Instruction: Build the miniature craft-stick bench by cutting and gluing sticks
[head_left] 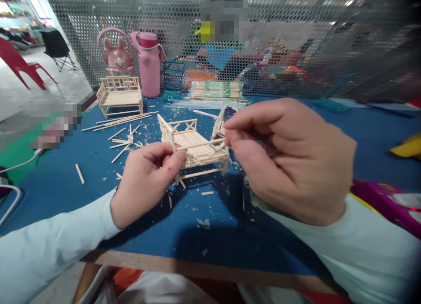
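Observation:
My left hand (148,179) is closed in a pinch beside the front left corner of a miniature wooden bench (194,141). Between its thumb and finger lies one end of a thin wooden stick (204,144), which crosses in front of the bench seat. At the stick's other end, the thumb and forefinger of my right hand (289,159) are pinched together. The bench has a slatted seat and crossed bars in its back; its right side is partly hidden by my right hand. Whether my left fingers also grip the bench's post, I cannot tell.
A second miniature bench (121,98) stands at the back left, near a pink bottle (149,67). Loose sticks (120,119) and shavings lie about. Packaged sticks (215,90) rest by the perforated metal screen (177,14). A purple tool (384,203) lies at the right.

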Available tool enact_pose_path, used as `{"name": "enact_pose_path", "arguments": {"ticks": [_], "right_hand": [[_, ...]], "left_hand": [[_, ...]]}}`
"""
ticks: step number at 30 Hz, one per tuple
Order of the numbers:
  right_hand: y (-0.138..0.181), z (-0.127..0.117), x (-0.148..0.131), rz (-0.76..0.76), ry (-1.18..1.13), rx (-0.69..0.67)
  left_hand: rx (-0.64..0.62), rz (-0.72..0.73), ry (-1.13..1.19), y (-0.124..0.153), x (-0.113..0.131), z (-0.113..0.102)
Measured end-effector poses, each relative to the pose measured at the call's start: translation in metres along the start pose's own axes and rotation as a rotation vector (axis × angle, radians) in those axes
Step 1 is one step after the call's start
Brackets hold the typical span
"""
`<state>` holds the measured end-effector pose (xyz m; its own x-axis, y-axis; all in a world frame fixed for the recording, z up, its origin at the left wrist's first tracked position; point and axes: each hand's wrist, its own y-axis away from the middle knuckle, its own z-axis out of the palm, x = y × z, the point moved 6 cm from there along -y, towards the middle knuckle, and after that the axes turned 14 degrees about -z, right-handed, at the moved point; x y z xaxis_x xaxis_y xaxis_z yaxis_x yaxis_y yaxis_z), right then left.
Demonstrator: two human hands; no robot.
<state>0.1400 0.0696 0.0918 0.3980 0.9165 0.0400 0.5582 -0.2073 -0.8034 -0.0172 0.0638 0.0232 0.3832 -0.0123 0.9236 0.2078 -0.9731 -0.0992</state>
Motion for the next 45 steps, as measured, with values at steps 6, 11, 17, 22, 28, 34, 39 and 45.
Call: {"name": "enact_pose_path", "arguments": {"ticks": [6,11,17,22,28,34,39,45], "right_hand": [[-0.001,0.012,0.005,0.023,-0.001,-0.113],[-0.008,0.034,0.006,-0.017,-0.213,-0.277],[-0.008,0.042,0.014,0.230,-0.352,-0.310],[-0.007,0.046,0.012,0.309,-0.426,-0.297],[-0.007,0.047,0.014,0.356,-0.437,-0.220],[-0.006,0.046,0.012,0.341,-0.430,-0.201],[-0.006,0.046,0.010,0.312,-0.418,-0.201],[-0.006,0.046,0.010,0.306,-0.414,-0.203]], "left_hand": [[-0.003,-0.002,0.010,0.000,0.000,0.000],[-0.018,0.008,0.048,0.000,0.000,0.001],[-0.037,0.022,0.097,0.001,0.001,0.002],[-0.033,0.018,0.092,0.001,0.001,0.001],[-0.067,0.018,0.144,0.001,0.000,0.001],[-0.063,-0.024,0.168,0.001,-0.004,0.002],[0.003,0.002,0.151,0.002,-0.003,0.000],[0.037,0.017,0.072,0.004,-0.003,-0.001]]}}
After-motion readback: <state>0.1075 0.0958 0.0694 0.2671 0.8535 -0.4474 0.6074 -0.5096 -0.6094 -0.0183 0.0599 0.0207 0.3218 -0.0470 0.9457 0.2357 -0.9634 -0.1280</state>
